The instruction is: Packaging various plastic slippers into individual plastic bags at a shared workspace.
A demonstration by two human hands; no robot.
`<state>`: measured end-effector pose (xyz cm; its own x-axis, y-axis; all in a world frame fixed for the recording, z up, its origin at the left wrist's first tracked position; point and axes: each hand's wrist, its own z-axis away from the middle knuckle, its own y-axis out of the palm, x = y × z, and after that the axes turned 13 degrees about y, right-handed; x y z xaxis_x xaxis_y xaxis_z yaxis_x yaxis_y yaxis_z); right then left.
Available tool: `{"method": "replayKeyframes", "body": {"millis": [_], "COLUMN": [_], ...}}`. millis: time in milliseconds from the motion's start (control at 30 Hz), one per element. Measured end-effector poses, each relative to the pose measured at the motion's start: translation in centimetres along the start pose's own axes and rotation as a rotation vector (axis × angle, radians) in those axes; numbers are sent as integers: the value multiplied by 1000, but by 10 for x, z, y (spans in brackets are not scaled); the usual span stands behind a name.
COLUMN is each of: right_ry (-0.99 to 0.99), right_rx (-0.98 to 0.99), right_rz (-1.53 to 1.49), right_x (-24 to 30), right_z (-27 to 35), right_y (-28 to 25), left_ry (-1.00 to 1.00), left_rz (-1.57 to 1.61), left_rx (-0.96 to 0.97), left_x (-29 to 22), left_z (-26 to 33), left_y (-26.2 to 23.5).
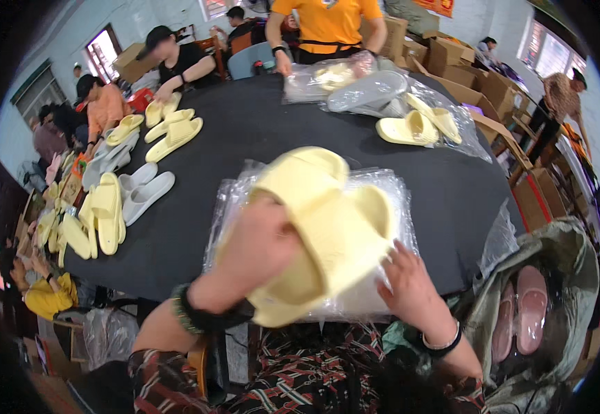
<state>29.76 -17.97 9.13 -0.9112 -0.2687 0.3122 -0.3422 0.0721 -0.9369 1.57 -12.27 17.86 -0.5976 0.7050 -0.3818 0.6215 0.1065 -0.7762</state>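
My left hand point(257, 248) is closed around a pair of pale yellow slippers point(351, 238), held tilted over the table in front of me. The two slippers overlap, and the hand is slightly blurred. Beneath them lies a stack of clear plastic bags point(400, 200), partly hidden by the slippers. My right hand point(410, 286) is beside the right edge of the slippers with its fingers apart; whether the fingertips touch the slippers is hard to make out.
Yellow slippers point(109, 210) and grey slippers point(149, 195) lie on the black table point(244, 117) at left. Bagged slippers point(410, 127) lie far right, near a person in an orange shirt point(327, 27). A sack point(569, 276) holding pink slippers point(531, 307) stands at right.
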Motion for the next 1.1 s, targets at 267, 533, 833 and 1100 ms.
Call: {"method": "replayKeyframes", "body": {"millis": [267,533,833,1100], "right_ry": [116,71,64,97], "right_rx": [220,185,153,181], "right_rz": [115,83,63,72], "right_x": [2,-6,-7,-11], "right_z": [32,31,36,38], "right_y": [55,58,63,57], "left_ry": [-97,-366,-595,-159], "left_rz": [-78,-383,-681,-425], "left_rx": [57,-95,-220,-114], "left_x": [24,169,219,23], "left_z": [-5,21,108,48], "left_y": [159,118,-18,-9]}}
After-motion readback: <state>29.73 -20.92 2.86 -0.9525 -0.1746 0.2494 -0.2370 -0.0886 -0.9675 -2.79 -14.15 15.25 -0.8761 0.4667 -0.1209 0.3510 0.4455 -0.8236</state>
